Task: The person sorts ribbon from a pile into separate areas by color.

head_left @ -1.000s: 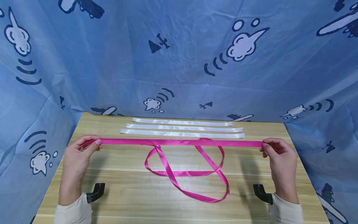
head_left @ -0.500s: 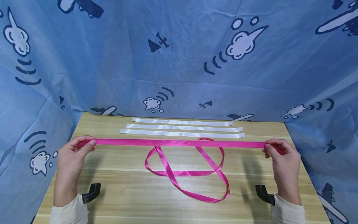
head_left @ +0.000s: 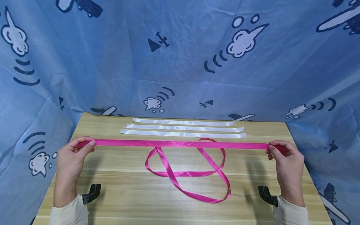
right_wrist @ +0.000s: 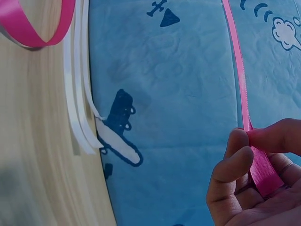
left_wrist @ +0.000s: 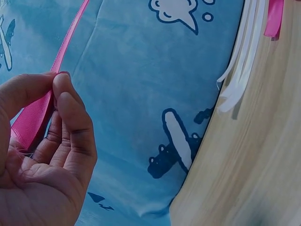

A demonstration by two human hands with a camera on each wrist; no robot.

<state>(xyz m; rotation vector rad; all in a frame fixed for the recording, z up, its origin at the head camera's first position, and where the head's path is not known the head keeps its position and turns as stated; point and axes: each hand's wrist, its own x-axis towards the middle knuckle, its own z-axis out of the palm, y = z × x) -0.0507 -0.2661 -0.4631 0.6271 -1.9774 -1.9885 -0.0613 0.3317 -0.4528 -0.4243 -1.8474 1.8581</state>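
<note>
A pink satin ribbon [head_left: 180, 143] is stretched taut and nearly straight between my two hands, above the table. My left hand [head_left: 71, 159] pinches it between thumb and fingertips near one end; in the left wrist view the short ribbon tail [left_wrist: 33, 122] lies against the palm. My right hand [head_left: 288, 162] pinches the other side the same way, with a tail [right_wrist: 264, 174] over the palm in the right wrist view. Below the taut strip, another length of pink ribbon [head_left: 194, 174] lies in loose crossing loops on the table, partly hidden by it.
Three white ribbon strips [head_left: 182, 134] lie side by side along the back of the wooden table [head_left: 126, 203]. A blue patterned cloth [head_left: 180, 62] hangs behind and at both sides. A black curved piece [head_left: 92, 193] is attached at each wrist.
My hands have moved apart, the left one leftward and the right one rightward, with the taut ribbon showing longer between them. The looped ribbon and white strips lie as before.
</note>
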